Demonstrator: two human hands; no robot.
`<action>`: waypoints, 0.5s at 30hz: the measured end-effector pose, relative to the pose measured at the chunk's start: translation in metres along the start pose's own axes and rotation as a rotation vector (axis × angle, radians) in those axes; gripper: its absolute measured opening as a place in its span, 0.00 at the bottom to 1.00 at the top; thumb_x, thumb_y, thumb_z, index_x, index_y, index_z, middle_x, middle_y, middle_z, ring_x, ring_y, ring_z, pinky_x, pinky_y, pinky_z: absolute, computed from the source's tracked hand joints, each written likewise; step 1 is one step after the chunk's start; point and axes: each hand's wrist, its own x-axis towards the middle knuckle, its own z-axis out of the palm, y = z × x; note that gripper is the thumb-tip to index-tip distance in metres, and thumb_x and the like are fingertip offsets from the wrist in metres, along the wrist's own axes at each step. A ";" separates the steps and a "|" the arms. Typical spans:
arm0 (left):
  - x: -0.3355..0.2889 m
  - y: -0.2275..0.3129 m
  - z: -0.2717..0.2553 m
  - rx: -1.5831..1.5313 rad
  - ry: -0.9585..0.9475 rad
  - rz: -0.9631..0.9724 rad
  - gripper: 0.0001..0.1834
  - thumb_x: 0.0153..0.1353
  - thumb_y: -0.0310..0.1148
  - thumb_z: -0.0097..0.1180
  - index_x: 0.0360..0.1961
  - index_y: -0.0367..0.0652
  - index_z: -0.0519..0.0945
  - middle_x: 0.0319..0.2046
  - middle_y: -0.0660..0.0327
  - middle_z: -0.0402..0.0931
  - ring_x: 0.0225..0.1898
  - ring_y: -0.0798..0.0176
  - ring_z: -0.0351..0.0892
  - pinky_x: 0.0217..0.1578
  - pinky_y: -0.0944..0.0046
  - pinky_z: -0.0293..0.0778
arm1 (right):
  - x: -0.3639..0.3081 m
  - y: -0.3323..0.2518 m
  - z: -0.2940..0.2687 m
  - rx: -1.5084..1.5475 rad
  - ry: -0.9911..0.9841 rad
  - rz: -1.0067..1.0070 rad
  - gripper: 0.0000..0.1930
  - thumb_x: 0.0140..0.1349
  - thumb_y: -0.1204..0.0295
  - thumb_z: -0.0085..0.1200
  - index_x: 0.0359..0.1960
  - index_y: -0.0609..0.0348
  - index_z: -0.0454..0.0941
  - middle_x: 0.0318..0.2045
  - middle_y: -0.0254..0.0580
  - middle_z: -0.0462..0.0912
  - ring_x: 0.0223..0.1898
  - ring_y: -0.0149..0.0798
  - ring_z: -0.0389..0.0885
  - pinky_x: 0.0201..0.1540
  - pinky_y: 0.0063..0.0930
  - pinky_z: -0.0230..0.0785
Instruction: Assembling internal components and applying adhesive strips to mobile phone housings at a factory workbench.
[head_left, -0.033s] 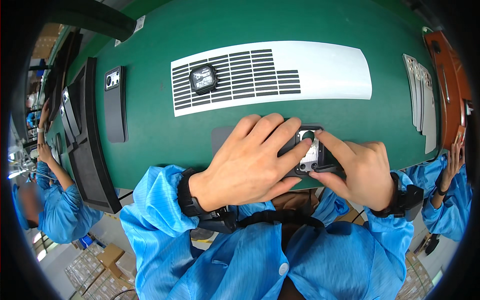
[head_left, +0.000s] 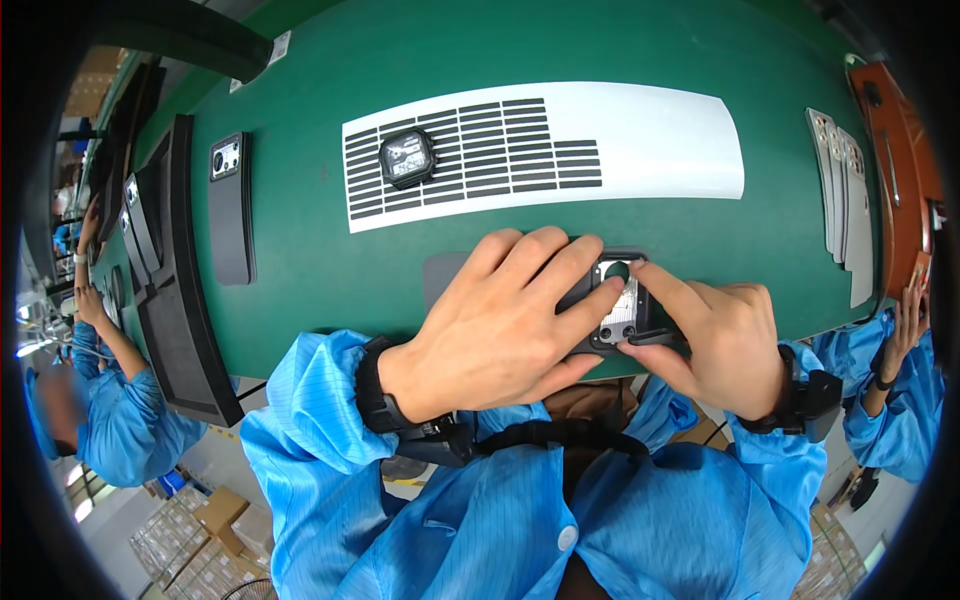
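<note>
A dark phone back cover (head_left: 643,312) with a silvery camera plate (head_left: 620,308) at its right end lies on the bench before me. My left hand (head_left: 510,315) spans it from above, hiding most of its length. The left index fingertip rests on the camera plate, and the thumb lies along the near edge. At the right end, my right hand (head_left: 722,335) is curled, its index fingertip at the plate's far corner and its thumb at the near corner. Part of a flat grey panel (head_left: 440,276) shows to the left, beneath my left hand.
Beyond my hands lies a white sheet (head_left: 670,145) of black strips, a square black watch (head_left: 406,158) on it. Grey phone covers (head_left: 231,215) stand left beside a black tray (head_left: 185,300); lighter covers (head_left: 840,195) lie right near a reddish-brown box (head_left: 895,165). People in blue work at both sides.
</note>
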 end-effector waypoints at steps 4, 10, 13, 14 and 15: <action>0.000 -0.001 0.001 0.002 -0.011 0.010 0.33 0.44 0.44 0.70 0.54 0.47 0.80 0.58 0.52 0.70 0.54 0.48 0.69 0.51 0.51 0.67 | -0.006 0.003 0.009 -0.052 0.038 -0.039 0.32 0.52 0.54 0.65 0.54 0.65 0.76 0.20 0.38 0.74 0.19 0.39 0.77 0.24 0.32 0.69; -0.002 0.000 -0.001 0.004 -0.005 0.001 0.33 0.45 0.44 0.70 0.54 0.46 0.80 0.57 0.51 0.70 0.55 0.48 0.69 0.51 0.51 0.67 | -0.004 0.003 0.016 -0.079 0.081 -0.097 0.33 0.50 0.56 0.65 0.55 0.65 0.76 0.22 0.37 0.73 0.18 0.37 0.76 0.24 0.30 0.69; -0.001 -0.001 0.001 0.001 -0.004 0.002 0.32 0.45 0.45 0.69 0.54 0.46 0.80 0.57 0.51 0.70 0.55 0.48 0.69 0.51 0.51 0.67 | -0.003 0.002 0.016 -0.078 0.074 -0.095 0.34 0.49 0.57 0.66 0.55 0.66 0.76 0.22 0.37 0.73 0.18 0.36 0.75 0.24 0.30 0.69; -0.001 -0.001 0.001 -0.001 -0.004 0.002 0.32 0.45 0.45 0.69 0.54 0.46 0.80 0.57 0.51 0.70 0.55 0.48 0.69 0.51 0.51 0.67 | -0.003 0.002 0.016 -0.078 0.067 -0.090 0.34 0.49 0.57 0.66 0.55 0.66 0.76 0.22 0.37 0.73 0.18 0.36 0.75 0.24 0.30 0.69; -0.001 -0.001 0.001 -0.003 -0.003 0.002 0.32 0.45 0.45 0.69 0.54 0.46 0.80 0.57 0.51 0.70 0.55 0.48 0.69 0.51 0.51 0.67 | -0.003 0.002 0.016 -0.077 0.067 -0.091 0.34 0.49 0.57 0.66 0.55 0.66 0.76 0.22 0.37 0.73 0.18 0.36 0.75 0.24 0.30 0.69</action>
